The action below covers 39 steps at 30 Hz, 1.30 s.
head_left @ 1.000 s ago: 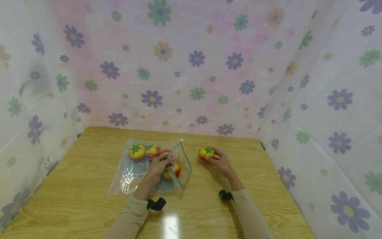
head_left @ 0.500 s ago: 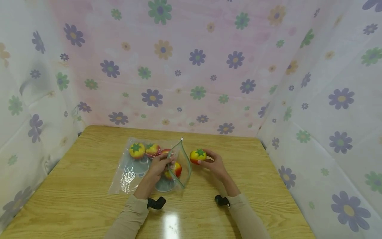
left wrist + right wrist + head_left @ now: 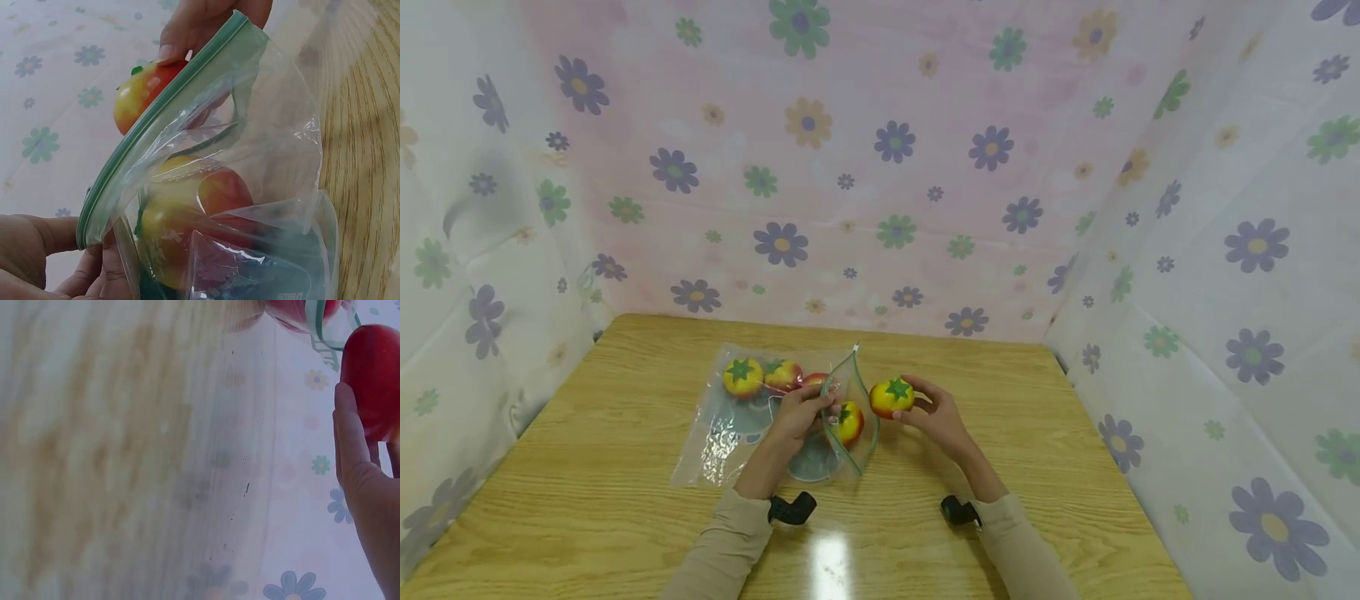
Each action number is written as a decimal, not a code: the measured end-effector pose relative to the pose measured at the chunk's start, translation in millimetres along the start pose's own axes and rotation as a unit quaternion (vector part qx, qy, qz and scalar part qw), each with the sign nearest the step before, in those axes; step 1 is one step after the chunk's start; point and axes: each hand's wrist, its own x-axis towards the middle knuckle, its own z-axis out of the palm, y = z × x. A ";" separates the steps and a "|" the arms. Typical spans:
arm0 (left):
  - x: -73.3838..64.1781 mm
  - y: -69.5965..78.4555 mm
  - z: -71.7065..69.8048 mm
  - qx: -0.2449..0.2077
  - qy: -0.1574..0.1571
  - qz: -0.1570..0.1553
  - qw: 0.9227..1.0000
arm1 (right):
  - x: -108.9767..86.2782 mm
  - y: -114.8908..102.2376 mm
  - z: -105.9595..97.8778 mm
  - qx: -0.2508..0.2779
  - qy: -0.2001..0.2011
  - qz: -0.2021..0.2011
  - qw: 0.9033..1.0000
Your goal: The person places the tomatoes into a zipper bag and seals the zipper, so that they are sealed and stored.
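The right hand (image 3: 942, 423) held a round, red-and-yellow tomato-like fruit with a green star-shaped cap (image 3: 892, 397), thumb and fingers curled about its side, just outside the open mouth of a clear plastic zip bag with a green seal (image 3: 722, 450); contact between fruit and seal could not be confirmed. The left hand (image 3: 801, 417) pinched the near lip of that mouth between thumb and fingers. Inside the bag, a matching red-and-yellow fruit (image 3: 851, 424) lay close behind the opening, and a yellow fruit with a green cap (image 3: 743, 378) sat at the far left with others beside it. In this inspector's judgement, sound practice called for the left pinch to remain firm and the lips spread wide, the held fruit to enter midway between them, and release only once it was past the seal; the fruit by the opening could obstruct entry and would best be nudged deeper. The bag lay on a light wood-grain table (image 3: 587, 467), which bore a bright patch of glare at its near edge. Pale cloth walls printed with purple, green and orange flowers (image 3: 850, 208) enclosed the back and both sides, visibly creased at left.
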 end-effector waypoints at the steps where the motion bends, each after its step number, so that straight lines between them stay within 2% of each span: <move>1: 0.0 0.2 0.0 0.000 -0.002 0.001 1.000 | -0.4 0.2 0.0 -0.001 -0.005 -0.007 1.000; 9: -0.5 2.5 -1.9 0.004 -0.013 0.001 1.000 | -6.3 -3.4 5.3 -0.006 -0.061 -0.025 0.998; 14: -1.8 3.6 -1.9 0.007 -0.010 -0.003 1.000 | -8.1 -3.5 9.2 -0.002 -0.084 -0.035 0.996; 22: -4.1 4.8 -2.1 0.006 -0.004 -0.002 1.000 | -9.3 -3.2 13.4 -0.013 -0.092 -0.025 0.995; 28: -3.6 5.2 -3.2 0.010 0.004 -0.008 1.000 | -9.2 -1.2 14.3 -0.025 -0.100 -0.036 0.994; 39: -4.6 6.7 -3.2 0.003 -0.001 -0.015 1.000 | -9.9 -1.1 15.0 -0.042 -0.108 -0.042 0.992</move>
